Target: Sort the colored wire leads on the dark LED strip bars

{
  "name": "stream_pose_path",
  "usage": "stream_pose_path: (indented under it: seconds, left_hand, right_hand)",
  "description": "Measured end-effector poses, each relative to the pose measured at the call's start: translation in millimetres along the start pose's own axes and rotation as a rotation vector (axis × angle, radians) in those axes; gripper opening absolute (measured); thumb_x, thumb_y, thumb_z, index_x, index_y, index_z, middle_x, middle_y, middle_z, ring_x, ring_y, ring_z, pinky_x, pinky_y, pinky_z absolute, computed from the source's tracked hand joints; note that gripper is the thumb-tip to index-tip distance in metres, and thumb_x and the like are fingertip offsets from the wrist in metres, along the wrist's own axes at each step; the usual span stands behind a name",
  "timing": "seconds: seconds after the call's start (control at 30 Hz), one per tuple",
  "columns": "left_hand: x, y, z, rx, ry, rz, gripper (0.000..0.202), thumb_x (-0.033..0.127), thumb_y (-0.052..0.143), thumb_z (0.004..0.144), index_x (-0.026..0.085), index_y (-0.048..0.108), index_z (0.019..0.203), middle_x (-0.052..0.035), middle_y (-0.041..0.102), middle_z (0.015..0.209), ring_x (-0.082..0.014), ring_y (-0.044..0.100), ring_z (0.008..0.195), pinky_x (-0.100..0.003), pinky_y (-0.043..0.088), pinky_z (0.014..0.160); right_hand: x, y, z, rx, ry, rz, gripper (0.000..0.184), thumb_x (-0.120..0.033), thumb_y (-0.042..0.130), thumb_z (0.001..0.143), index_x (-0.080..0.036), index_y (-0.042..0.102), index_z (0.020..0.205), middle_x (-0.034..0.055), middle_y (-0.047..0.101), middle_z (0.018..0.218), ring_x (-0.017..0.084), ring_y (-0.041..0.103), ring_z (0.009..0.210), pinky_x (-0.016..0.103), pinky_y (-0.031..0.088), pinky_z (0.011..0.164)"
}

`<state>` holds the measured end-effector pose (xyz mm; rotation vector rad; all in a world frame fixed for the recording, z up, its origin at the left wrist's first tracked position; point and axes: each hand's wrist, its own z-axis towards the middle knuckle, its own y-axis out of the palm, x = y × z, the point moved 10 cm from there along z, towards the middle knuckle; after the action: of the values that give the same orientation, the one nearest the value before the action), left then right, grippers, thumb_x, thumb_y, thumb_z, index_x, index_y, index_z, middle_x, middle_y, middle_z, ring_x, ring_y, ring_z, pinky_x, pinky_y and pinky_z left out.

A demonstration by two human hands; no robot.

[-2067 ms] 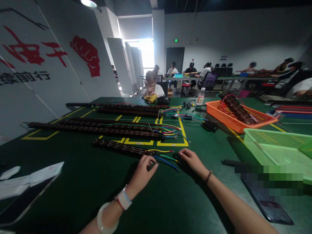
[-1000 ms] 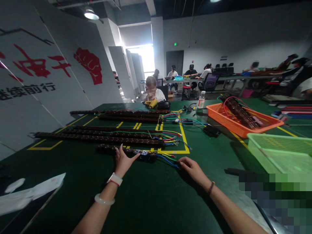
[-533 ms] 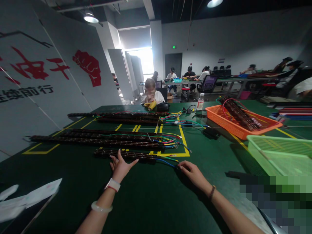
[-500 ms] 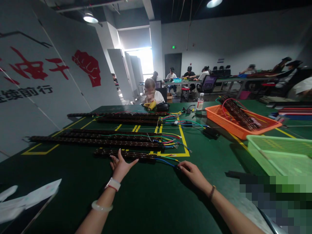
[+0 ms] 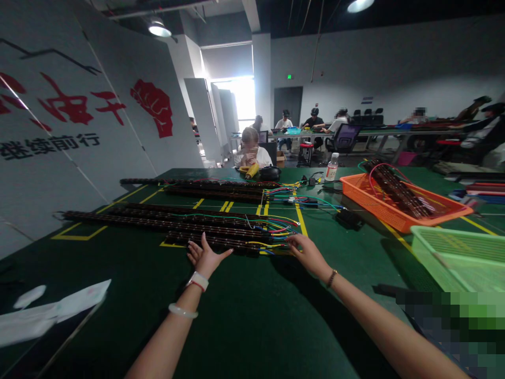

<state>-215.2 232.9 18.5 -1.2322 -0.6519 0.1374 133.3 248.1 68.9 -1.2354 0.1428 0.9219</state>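
Observation:
Dark, sleeved wire harnesses lie side by side on the green table (image 5: 221,316), coloured wires with ring terminals coming out at their right ends. Along the nearest, shorter wire harness (image 5: 236,246), my left hand (image 5: 207,259) is open, thumb and fingers spread against its near side. My right hand (image 5: 310,255) is closed in a pinch at the tips of the wires (image 5: 272,243); its fingertips hide the exact end. Just behind lies a longer wire harness (image 5: 130,220). More wire harnesses (image 5: 213,192) lie farther back.
On the right are an orange basket (image 5: 398,223) holding a harness and a light green basket (image 5: 453,239). A bottle (image 5: 332,167) and a yellow tool (image 5: 250,170) stand at the far edge, where a person sits. White packets (image 5: 74,302) lie at left.
The nearest harness has shifted away from me, closer against the row behind. My right hand has moved the same way, from the blue wire's end to the gathered wire tips. My left hand stays spread.

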Motion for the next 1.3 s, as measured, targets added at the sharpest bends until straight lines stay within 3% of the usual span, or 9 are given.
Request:
stream_pose_path:
  seconds: [0.07, 0.2, 0.3, 0.43, 0.6, 0.83, 1.3]
  left_hand:
    - [-4.7, 3.2, 0.7, -0.013, -0.034, -0.003, 0.129, 0.08, 0.056, 0.048, 0.011, 0.002, 0.143, -0.0364, 0.007, 0.144, -0.0466, 0.01, 0.134, -0.056, 0.015, 0.104]
    - [-8.4, 10.3, 3.6, -0.072, -0.048, 0.032, 0.129, 0.082, 0.053, 0.049, 0.011, 0.0, 0.143, -0.0373, 0.014, 0.142, -0.0461, 0.012, 0.134, -0.057, 0.011, 0.103]
    - [-7.6, 12.2, 6.4, -0.102, -0.037, 0.072, 0.13, 0.084, 0.051, 0.049, 0.01, 0.0, 0.143, -0.037, 0.016, 0.142, -0.0458, 0.009, 0.135, -0.057, 0.008, 0.104]
    - [-4.9, 10.1, 8.2, -0.102, -0.035, 0.101, 0.132, 0.083, 0.052, 0.048, 0.009, -0.002, 0.143, -0.0376, 0.017, 0.141, -0.046, 0.01, 0.135, -0.056, 0.007, 0.104]
    - [-0.6, 8.9, 8.9, -0.101, -0.016, 0.085, 0.13, 0.08, 0.055, 0.05, 0.009, -0.002, 0.143, -0.0393, 0.017, 0.14, -0.0475, 0.009, 0.134, -0.059, 0.006, 0.103]
    - [2.1, 10.1, 14.6, -0.149, -0.007, 0.092, 0.131, 0.08, 0.056, 0.048, 0.01, 0.0, 0.143, -0.0395, 0.017, 0.139, -0.0497, 0.007, 0.133, -0.063, 0.005, 0.1]
    - [2.8, 14.7, 20.1, -0.187, 0.005, 0.112, 0.135, 0.08, 0.057, 0.046, 0.008, -0.002, 0.143, -0.0399, 0.016, 0.139, -0.0513, 0.008, 0.133, -0.06, 0.004, 0.101]
  right_hand:
    - [1.4, 5.0, 35.9, -0.048, -0.019, -0.228, 0.021, -0.024, 0.044, 0.089, -0.02, 0.059, 0.103, 0.0062, 0.06, 0.098, 0.018, 0.054, 0.091, 0.03, 0.042, 0.082]
    - [11.6, 21.6, 93.1, -0.075, -0.004, -0.323, 0.026, -0.031, 0.05, 0.088, -0.018, 0.058, 0.11, 0.0123, 0.056, 0.111, 0.024, 0.05, 0.103, 0.034, 0.036, 0.089]
    - [24.9, 41.7, 116.4, -0.121, 0.037, -0.356, 0.036, -0.039, 0.054, 0.086, -0.019, 0.056, 0.115, 0.0141, 0.054, 0.118, 0.026, 0.047, 0.109, 0.036, 0.033, 0.093]
    - [51.0, 60.8, 133.6, -0.183, 0.167, -0.363, 0.039, -0.047, 0.044, 0.089, -0.017, 0.061, 0.109, 0.0153, 0.059, 0.112, 0.027, 0.052, 0.105, 0.036, 0.035, 0.088]
    - [74.3, 75.4, 143.6, -0.293, 0.272, -0.304, 0.051, -0.057, 0.041, 0.088, -0.014, 0.067, 0.094, 0.0141, 0.066, 0.097, 0.024, 0.06, 0.089, 0.03, 0.039, 0.075]
    - [84.1, 84.5, 138.8, -0.359, 0.336, -0.195, 0.057, -0.062, 0.039, 0.086, -0.013, 0.067, 0.09, 0.0123, 0.068, 0.089, 0.019, 0.061, 0.074, 0.024, 0.036, 0.059]
    - [91.9, 82.3, 123.1, -0.371, 0.412, -0.11, 0.037, -0.047, 0.044, 0.091, -0.014, 0.06, 0.095, 0.0036, 0.062, 0.09, 0.014, 0.059, 0.078, 0.033, 0.049, 0.074]
